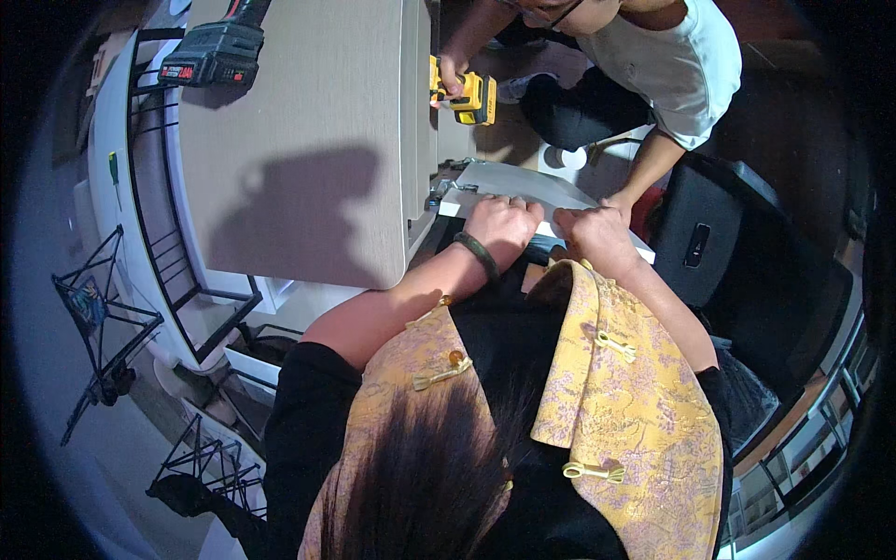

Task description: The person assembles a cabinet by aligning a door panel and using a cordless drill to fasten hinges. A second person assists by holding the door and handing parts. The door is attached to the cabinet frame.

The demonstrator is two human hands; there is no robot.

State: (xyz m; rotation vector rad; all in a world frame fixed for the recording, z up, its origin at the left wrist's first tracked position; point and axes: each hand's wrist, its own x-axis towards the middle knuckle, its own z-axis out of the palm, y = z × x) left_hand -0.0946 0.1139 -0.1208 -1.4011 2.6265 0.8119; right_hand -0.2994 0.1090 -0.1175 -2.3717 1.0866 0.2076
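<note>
A pale cabinet door [532,185] juts out from the side of the wood-grain cabinet [308,131], its white edge toward me. Metal hinges [446,193] show where the two meet. My left hand [504,227] is closed over the door's near edge close to the hinges. Farther right along that edge, my right hand [597,233] also grips it; its fingertips are partly hidden. Across from me, a crouching person [663,65] has one hand on the door's right end. The person's other hand holds a yellow cordless drill [474,98] beside the cabinet.
On the cabinet top at the far left lies a black power tool [213,61] with its battery. A large black case [747,271] stands to the right. Left are a black-framed shelf unit [173,224], a green-handled screwdriver [113,168] and a black wire stand [105,317].
</note>
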